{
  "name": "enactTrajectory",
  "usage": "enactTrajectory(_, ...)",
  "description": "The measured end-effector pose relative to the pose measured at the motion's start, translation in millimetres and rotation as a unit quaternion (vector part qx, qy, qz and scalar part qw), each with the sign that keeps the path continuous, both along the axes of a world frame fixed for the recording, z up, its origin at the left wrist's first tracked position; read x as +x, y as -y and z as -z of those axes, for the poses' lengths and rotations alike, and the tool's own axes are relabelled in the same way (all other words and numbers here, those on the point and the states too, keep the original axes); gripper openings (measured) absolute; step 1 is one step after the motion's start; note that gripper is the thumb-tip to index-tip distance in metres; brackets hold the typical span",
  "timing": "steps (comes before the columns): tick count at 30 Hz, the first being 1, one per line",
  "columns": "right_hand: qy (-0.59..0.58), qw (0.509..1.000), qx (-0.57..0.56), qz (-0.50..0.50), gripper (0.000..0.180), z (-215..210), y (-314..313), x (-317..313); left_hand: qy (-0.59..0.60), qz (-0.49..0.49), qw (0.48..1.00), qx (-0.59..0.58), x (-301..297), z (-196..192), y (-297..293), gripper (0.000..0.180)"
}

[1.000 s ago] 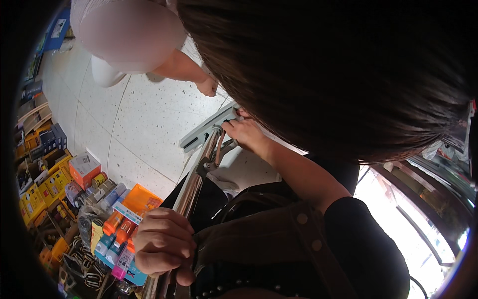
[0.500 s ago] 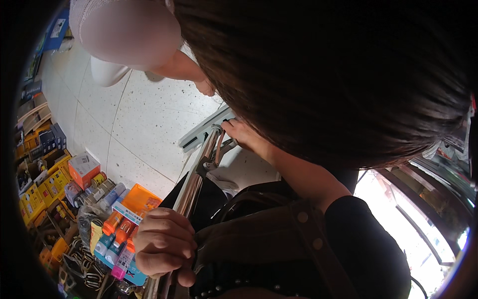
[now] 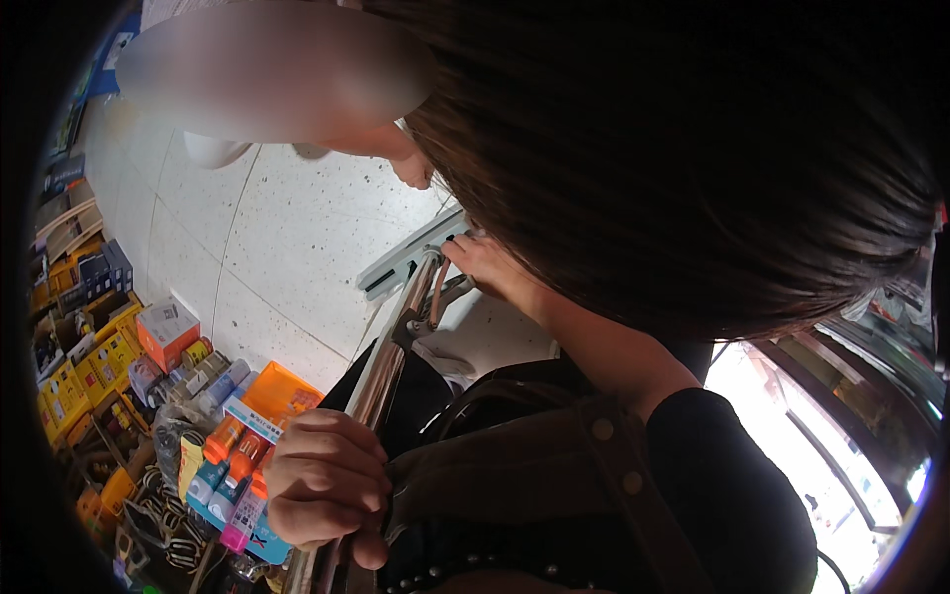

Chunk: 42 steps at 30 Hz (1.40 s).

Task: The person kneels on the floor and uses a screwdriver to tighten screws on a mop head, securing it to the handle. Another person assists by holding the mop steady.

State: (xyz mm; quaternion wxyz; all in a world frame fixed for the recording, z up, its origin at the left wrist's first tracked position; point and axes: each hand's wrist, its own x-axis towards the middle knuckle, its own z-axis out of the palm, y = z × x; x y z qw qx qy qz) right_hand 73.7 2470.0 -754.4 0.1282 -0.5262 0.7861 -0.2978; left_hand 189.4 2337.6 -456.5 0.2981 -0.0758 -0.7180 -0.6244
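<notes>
My left hand (image 3: 329, 485) is closed around a long chrome pole (image 3: 368, 388) that slants up and away from me. At the pole's far end is a grey slotted head (image 3: 388, 275), with a thin rod and a bracket (image 3: 406, 329) along the pole. My right hand (image 3: 477, 259) reaches from a black sleeve to that end. Its fingers are curled against the grey head beside the rod; part of the grip is hidden. A large mass of dark hair (image 3: 683, 168) covers the upper right and hides part of the head.
Another person's small hand (image 3: 411, 170) is near the grey head, over the speckled pale floor (image 3: 277, 238). Goods crowd the left: yellow boxes (image 3: 104, 368), an orange-and-white box (image 3: 168, 332), orange bottles (image 3: 226, 439) and a blue package (image 3: 267, 544). Bright light fills the right.
The other person's head and small hand have shifted slightly right. The dark hair has also shifted a little. Both my hands keep their places on the pole and its head.
</notes>
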Motion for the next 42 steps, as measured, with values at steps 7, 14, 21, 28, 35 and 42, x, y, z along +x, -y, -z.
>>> enactTrajectory(7,-0.001,1.0,-0.007,0.003,0.013,2.8,1.1,1.0,0.003,-0.005,1.0,-0.004,-1.6,0.9,0.1,0.036)
enactTrajectory(14,-0.003,1.0,0.011,0.003,0.013,4.6,-0.4,0.0,-0.014,-0.015,1.0,-0.003,-4.0,4.3,0.7,0.038)
enactTrajectory(21,-0.005,1.0,0.016,-0.002,0.013,7.1,0.4,-1.1,-0.014,-0.01,1.0,-0.001,-4.4,3.4,1.6,0.039)
enactTrajectory(28,-0.004,1.0,0.021,-0.003,0.014,14.6,-1.3,2.0,-0.02,-0.018,1.0,-0.001,-4.2,4.6,0.2,0.039)
enactTrajectory(35,-0.007,1.0,0.028,-0.011,0.014,13.2,0.8,1.0,-0.012,-0.017,1.0,0.001,-2.8,3.8,-0.2,0.039)
enactTrajectory(42,-0.003,0.997,0.065,-0.031,0.016,-16.6,-0.4,-5.4,-0.01,-0.01,1.0,-0.001,-1.1,2.6,0.5,0.039)
